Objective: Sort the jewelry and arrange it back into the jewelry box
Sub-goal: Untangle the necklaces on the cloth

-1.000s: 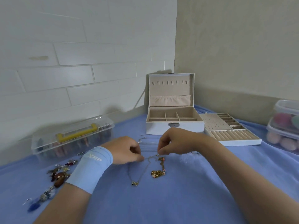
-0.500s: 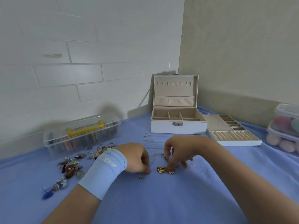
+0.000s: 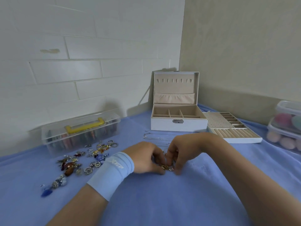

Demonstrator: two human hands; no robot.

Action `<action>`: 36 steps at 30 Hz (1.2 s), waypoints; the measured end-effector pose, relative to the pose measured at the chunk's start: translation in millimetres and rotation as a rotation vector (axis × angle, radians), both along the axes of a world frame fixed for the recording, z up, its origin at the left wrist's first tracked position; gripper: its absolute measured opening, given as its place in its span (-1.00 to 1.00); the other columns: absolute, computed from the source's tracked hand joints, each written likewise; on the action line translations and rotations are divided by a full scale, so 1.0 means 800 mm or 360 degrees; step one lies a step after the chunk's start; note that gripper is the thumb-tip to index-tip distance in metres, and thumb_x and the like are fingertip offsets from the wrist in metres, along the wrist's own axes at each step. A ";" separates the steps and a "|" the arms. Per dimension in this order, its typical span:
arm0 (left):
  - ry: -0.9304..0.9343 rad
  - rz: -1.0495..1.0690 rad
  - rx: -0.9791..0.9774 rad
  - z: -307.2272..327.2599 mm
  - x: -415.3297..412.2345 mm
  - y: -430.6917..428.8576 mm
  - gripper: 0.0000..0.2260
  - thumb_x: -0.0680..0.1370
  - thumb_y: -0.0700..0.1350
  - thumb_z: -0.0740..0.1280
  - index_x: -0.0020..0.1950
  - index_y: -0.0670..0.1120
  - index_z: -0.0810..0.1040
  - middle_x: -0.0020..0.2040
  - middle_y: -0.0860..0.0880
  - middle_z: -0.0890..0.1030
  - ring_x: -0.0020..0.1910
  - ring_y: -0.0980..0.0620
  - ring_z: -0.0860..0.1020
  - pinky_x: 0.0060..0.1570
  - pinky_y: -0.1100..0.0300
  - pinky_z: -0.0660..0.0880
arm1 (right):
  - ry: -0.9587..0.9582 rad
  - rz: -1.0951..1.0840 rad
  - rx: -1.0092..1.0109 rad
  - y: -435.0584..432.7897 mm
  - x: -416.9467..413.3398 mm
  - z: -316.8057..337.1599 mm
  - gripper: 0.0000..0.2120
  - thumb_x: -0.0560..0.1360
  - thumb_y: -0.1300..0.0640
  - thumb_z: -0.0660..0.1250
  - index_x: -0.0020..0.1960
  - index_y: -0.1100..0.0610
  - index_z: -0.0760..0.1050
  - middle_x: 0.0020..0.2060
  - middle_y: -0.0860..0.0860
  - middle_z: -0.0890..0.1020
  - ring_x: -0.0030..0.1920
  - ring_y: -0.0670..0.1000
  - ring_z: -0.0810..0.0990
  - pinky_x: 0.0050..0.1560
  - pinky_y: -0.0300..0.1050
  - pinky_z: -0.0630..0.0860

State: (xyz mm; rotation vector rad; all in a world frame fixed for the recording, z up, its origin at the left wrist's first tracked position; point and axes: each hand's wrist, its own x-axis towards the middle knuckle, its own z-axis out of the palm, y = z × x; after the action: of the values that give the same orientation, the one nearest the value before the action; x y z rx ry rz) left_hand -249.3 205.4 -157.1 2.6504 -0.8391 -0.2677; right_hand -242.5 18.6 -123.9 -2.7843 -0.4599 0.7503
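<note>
View from a head-worn camera, looking down at two bare forearms reaching forward over a blue cloth (image 3: 162,201). Nearest the viewer, the left wrist wears a pale blue wristband (image 3: 112,173).

Just past it, the left hand (image 3: 145,158) and right hand (image 3: 184,150) meet knuckle to knuckle, both low on the cloth. Their fingers curl down around a small gold jewelry piece (image 3: 166,167) lying bunched between them. The grip of each hand appears closed on it in a fingertip pinch, though the fingertips themselves are mostly hidden.

The step in hand looks like gathering or untangling this one piece before storing it. The next move probably calls for lifting it without snagging and carrying it to the far box.

To the left of the hands, a loose jewelry pile (image 3: 78,163) of charms, rings and pendants lies scattered and unsorted. Just beyond the hands lie thin silver chains (image 3: 154,137).

Farther left is a clear plastic case (image 3: 81,132) with a yellow handle. Far centre, against the wall, stands the white jewelry box (image 3: 177,124), lid upright, its beige compartments apparently bare. Its removable tray (image 3: 234,134) rests just right of it. Stacked clear containers (image 3: 286,128) sit at the far right edge.
</note>
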 end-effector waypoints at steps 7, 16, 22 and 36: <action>0.0273 -0.0013 0.0124 0.017 -0.004 0.027 -0.87 0.46 0.02 0.35 -0.15 0.04 0.69 -0.26 0.12 0.66 -0.30 0.22 0.53 -0.18 0.31 0.47 | 0.0126 0.0026 0.0045 -0.010 -0.010 0.002 -0.92 0.37 -0.05 0.59 -0.19 -0.19 0.70 -0.23 -0.21 0.69 -0.09 -0.14 0.58 0.09 -0.13 0.57; 0.0388 0.0033 -0.0061 0.026 -0.008 0.036 -0.59 0.63 0.13 0.22 -0.39 0.00 0.45 -0.39 0.10 0.55 -0.39 0.17 0.46 -0.20 0.31 0.40 | 0.0313 0.0094 0.0271 -0.016 -0.012 0.013 -0.86 0.49 0.04 0.50 -0.23 0.01 0.65 -0.45 -0.12 0.48 -0.38 -0.10 0.36 -0.31 -0.20 0.29; 0.0746 -0.0069 -0.0645 0.032 -0.010 0.040 -0.67 0.49 0.11 0.32 -0.19 -0.15 0.62 -0.23 -0.01 0.67 -0.20 0.09 0.61 -0.03 0.24 0.54 | 0.0386 0.0192 0.0579 -0.025 -0.011 0.010 -0.90 0.55 0.11 0.45 0.02 0.09 0.70 -0.32 -0.11 0.57 -0.33 -0.13 0.41 -0.26 -0.21 0.32; 0.0893 0.0199 -0.1157 0.032 -0.004 0.041 -0.69 0.54 0.06 0.32 -0.26 -0.15 0.58 -0.37 -0.13 0.55 -0.47 0.00 0.52 -0.38 0.23 0.52 | 0.0144 -0.0160 0.1342 0.004 0.009 0.000 -0.76 0.45 0.26 0.53 0.11 0.19 0.63 -0.16 0.13 0.71 -0.25 0.06 0.66 -0.15 -0.06 0.63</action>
State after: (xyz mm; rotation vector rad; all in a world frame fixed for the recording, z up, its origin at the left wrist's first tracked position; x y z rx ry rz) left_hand -252.9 238.2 -131.3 1.8026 -0.4565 -0.5242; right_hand -235.7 21.4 -123.8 -1.9616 -0.4720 0.4933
